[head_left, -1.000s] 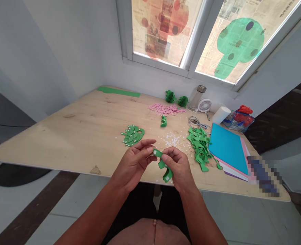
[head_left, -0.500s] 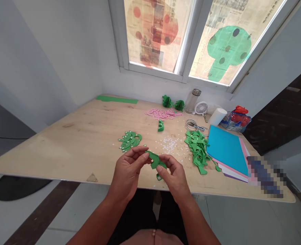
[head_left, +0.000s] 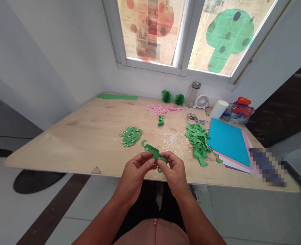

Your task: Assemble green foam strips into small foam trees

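Between both hands, over the table's near edge, is a green paper cutout (head_left: 152, 151) with curved lobes and small white tabs. My left hand (head_left: 137, 170) pinches its middle between thumb and fingers. Close beside it, my right hand (head_left: 173, 170) is closed on the cutout's right part, and the fingers partly hide it. Ahead to the left lies a pile of curved green cutouts (head_left: 131, 136) with white squares on them. Straight ahead sits a small green paper stack (head_left: 161, 120). White paper bits (head_left: 171, 136) are scattered on the wood.
On the right are green scraps (head_left: 198, 144), scissors (head_left: 198, 119) and blue sheets (head_left: 227, 143) over other colours. Along the back stand green paper balls (head_left: 167, 96), pink cutouts (head_left: 162, 109), a bottle (head_left: 192, 95), a small fan (head_left: 202, 101) and a white roll (head_left: 219, 109).
My left fingers have shifted from the cutout's left end to its middle, closer to my right hand. More of the curved left end now shows. The camera view has shifted slightly.
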A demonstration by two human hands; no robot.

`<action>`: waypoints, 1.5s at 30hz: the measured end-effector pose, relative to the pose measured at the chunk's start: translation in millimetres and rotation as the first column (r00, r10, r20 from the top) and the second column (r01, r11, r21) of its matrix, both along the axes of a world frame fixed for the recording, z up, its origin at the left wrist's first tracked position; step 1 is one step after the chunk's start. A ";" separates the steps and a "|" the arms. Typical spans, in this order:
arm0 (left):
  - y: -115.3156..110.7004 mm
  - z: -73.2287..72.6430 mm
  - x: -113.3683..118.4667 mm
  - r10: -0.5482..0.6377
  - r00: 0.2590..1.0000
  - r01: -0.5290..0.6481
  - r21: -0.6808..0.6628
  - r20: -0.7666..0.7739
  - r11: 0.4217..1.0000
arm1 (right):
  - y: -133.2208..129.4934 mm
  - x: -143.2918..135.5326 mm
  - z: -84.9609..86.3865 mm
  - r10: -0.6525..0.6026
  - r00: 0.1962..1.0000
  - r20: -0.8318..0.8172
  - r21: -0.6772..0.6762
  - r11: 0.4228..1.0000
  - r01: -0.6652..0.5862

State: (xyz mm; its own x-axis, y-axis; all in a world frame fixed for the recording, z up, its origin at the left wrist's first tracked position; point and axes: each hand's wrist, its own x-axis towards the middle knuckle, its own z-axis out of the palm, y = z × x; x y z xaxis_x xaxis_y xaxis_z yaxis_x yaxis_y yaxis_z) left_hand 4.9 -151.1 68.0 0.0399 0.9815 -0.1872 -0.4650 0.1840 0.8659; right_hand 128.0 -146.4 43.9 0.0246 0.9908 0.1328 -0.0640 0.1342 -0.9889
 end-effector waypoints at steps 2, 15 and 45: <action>-0.6 0.4 2.4 0.029 0.999 -0.028 0.023 -0.033 0.999 | -1.7 0.5 -0.4 0.006 1.000 0.001 -0.003 1.000 -0.006; -10.6 -4.9 4.6 0.114 0.979 -0.093 0.128 -0.167 0.987 | -20.7 -0.4 -0.2 -0.218 0.846 0.487 0.317 0.946 0.062; -26.1 -19.2 -5.0 0.310 0.780 -0.053 0.436 -0.544 0.898 | -41.3 -12.1 5.5 -0.296 0.394 0.870 0.369 0.921 -0.125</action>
